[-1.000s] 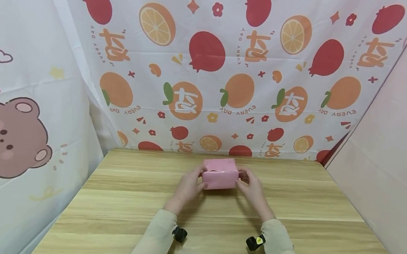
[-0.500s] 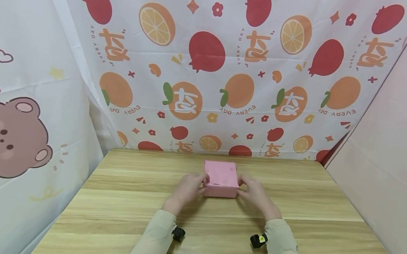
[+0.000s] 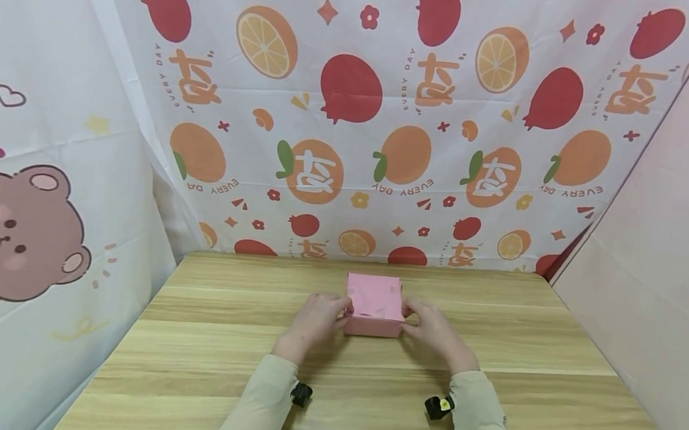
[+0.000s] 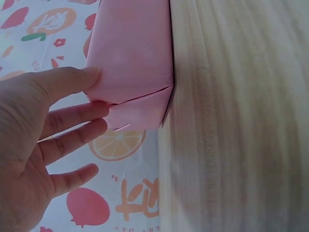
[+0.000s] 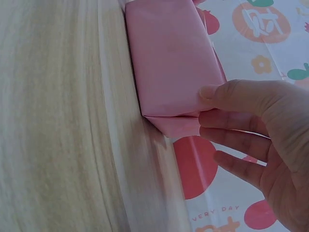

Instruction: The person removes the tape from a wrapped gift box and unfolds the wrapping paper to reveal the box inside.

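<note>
A box in pink paper (image 3: 375,296) stands on the wooden table, its top facing up in the head view. My left hand (image 3: 317,315) pinches its left front corner. In the left wrist view the left thumb lies on the front face of the box (image 4: 133,53), two fingers touch the folded end, and the little finger stands free. On the right front corner, my right hand (image 3: 432,329) pinches the box the same way. The right wrist view shows its thumb on the front face and fingers at the end fold (image 5: 178,125). The far side of the box is hidden.
The wooden table (image 3: 220,366) reaches back to a fruit-print cloth (image 3: 354,162). A bear-print cloth (image 3: 25,233) hangs on the left, and a plain pale one (image 3: 651,296) closes off the right. Small black cameras sit at both sleeve cuffs.
The box was tilted back with its front face showing more. It has been lowered flat and slightly nearer, both hands still on its sides. In the last half second it shifted only slightly.
</note>
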Motion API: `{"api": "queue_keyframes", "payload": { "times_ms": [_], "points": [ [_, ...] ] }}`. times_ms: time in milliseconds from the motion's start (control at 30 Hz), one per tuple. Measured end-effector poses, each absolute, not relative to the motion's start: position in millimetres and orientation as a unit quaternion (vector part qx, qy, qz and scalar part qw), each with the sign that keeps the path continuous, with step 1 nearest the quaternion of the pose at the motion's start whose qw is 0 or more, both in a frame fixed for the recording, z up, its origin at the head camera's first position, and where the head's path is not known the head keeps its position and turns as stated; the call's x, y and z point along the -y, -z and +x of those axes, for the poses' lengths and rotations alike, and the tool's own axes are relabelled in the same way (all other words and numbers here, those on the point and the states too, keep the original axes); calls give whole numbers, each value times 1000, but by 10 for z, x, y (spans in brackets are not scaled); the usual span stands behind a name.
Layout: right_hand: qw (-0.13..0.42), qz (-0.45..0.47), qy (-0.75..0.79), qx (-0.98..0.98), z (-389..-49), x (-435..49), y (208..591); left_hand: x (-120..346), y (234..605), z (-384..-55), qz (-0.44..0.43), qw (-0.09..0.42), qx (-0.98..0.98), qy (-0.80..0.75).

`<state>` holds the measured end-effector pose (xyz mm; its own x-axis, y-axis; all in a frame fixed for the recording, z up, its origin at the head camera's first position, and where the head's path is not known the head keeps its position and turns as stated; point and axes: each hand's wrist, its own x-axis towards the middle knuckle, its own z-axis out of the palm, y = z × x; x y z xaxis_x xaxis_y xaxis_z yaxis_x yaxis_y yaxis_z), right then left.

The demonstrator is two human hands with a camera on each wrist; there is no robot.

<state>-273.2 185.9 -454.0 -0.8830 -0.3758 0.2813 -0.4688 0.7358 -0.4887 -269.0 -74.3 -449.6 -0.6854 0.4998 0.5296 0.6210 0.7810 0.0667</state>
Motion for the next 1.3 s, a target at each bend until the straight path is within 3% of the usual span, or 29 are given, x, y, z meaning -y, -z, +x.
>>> {"api": "queue_keyframes", "payload": {
  "times_ms": [333, 467, 733, 1000, 1300],
  "points": [
    [28, 199, -309, 929, -2740, -1899, 4484, 714, 4403, -2648, -268, 192, 935, 129],
    [30, 189, -319, 928, -2742, -1906, 4450, 709, 4374, -2636, -263, 188, 936, 135],
    [117, 126, -290, 941, -2843, -1762, 4421, 677, 4398, -2648, -165, 197, 956, 142],
    [233, 125, -207, 942, -3034, -1508, 4442, 635, 4469, -2651, -84, 168, 971, 150],
    [238, 108, -151, 953, -3124, -1377, 4427, 625, 4526, -2655, -84, 133, 975, 159]
  ]
}}
